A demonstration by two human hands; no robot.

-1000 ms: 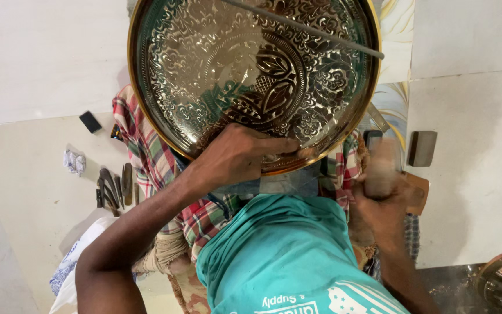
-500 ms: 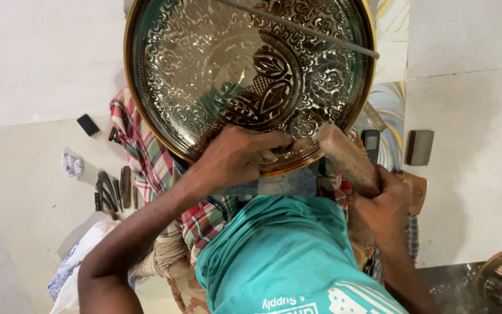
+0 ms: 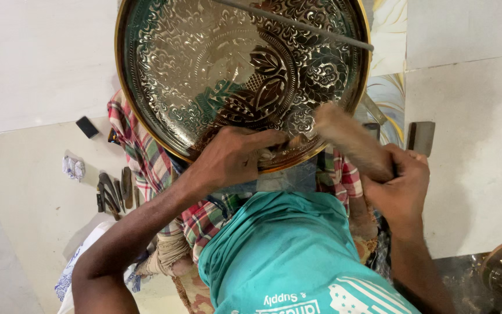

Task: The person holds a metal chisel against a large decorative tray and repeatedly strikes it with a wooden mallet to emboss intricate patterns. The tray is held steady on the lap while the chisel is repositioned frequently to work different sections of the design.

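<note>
Since a moment ago, our right hand has swung the wooden mallet down to the engraved brass tray on our lap; its fingers wrap the handle. Our left hand pinches a small punch on the tray's near rim. A crumpled white wrapper lies on the floor, left.

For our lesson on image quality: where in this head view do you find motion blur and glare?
Head view: the wooden mallet in the right hand is smeared by motion blur; bright glare speckles the embossed metal tray; the left hand at the tray's rim is sharp.
</note>
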